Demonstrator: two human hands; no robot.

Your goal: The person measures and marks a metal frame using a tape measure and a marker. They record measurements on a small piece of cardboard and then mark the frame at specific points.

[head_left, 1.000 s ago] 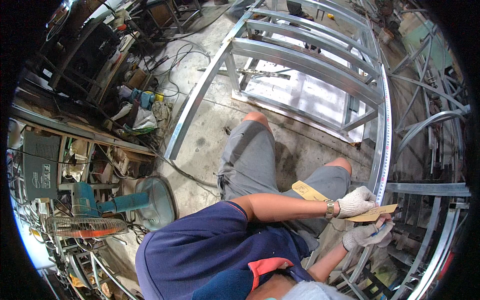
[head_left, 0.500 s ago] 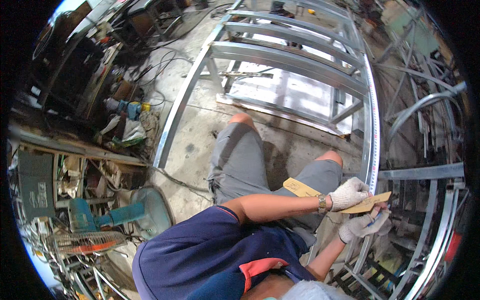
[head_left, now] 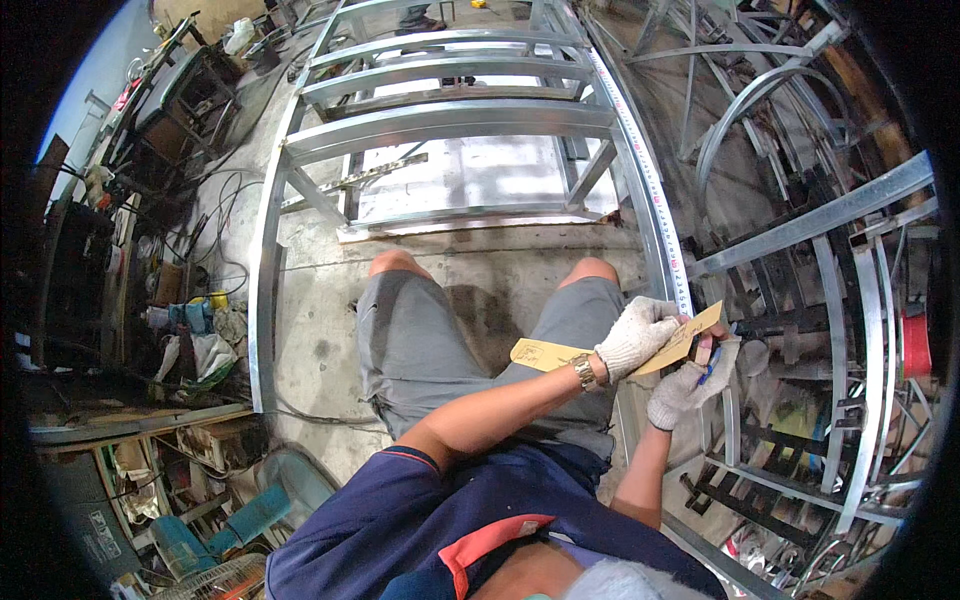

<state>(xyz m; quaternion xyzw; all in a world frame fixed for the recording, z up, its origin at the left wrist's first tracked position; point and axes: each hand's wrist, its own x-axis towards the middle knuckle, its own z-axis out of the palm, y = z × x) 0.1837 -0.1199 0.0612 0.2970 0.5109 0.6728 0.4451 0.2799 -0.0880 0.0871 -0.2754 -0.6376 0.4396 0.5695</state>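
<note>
Yellow paper card (head_left: 695,328) is being pinched by the white-knit-gloved left hand (head_left: 640,338), slim blue thingy (head_left: 711,366) is being gripped by the white-gloved right hand (head_left: 685,390), white measuring tape (head_left: 668,245) just ahead.

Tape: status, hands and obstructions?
Left hand gripping yellow card. Right hand holding pen-like blue item. Tape lies along metal rail; card and left hand obscure its near end.

Paper strip (head_left: 550,355) looks matt; metal frame (head_left: 450,118), glossy.
</note>
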